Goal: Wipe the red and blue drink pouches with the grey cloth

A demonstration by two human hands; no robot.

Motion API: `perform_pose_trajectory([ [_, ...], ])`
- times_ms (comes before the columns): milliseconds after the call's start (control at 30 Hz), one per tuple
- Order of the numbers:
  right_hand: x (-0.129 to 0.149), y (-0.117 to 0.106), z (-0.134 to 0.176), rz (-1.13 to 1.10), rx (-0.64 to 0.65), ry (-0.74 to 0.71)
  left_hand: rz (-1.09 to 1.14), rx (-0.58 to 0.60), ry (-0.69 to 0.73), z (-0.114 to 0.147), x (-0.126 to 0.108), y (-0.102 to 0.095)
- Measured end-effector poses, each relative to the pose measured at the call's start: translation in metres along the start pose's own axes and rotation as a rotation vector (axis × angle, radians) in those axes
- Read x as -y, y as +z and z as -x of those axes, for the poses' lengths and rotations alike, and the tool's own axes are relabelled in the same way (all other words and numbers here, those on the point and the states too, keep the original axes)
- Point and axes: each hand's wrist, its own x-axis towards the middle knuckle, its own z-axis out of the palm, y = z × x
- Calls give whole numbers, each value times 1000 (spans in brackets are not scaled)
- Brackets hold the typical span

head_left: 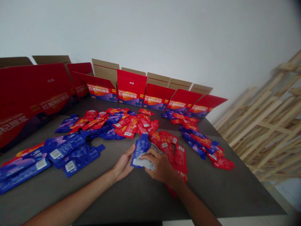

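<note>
Near the middle of the table, my left hand (124, 163) grips a blue spouted pouch (141, 147) by its left edge, spout end pointing away from me. My right hand (158, 164) is closed on a grey cloth (146, 163), which lies against the pouch's printed face. Part of the cloth bunches out behind my right fingers. Red pouches (180, 157) lie in a loose row just right of and under my right arm. To the left of my left hand are several blue pouches (77, 161) in an overlapping pile.
A mixed heap of red and blue pouches (128, 124) lies farther back; another strip of pouches (196, 139) runs along the right. Open red cartons (131, 91) line the back edge, with larger cartons (35, 97) at left. Wooden slats (270, 125) stand beyond the table's right edge.
</note>
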Motion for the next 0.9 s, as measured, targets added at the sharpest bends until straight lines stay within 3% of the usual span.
perform_pose_trajectory([
  [200,-4,-2,-4,-132,-330,141,-70,-10,49,2,-2,5],
  [500,-6,-8,-7,-508,-66,222,-121,18,85,3,0,3],
  [700,-9,-5,-7,-514,-83,322,-116,40,82,2,1,6],
  [900,-21,-13,-6,-652,-194,442,-131,154,111,0,1,5],
])
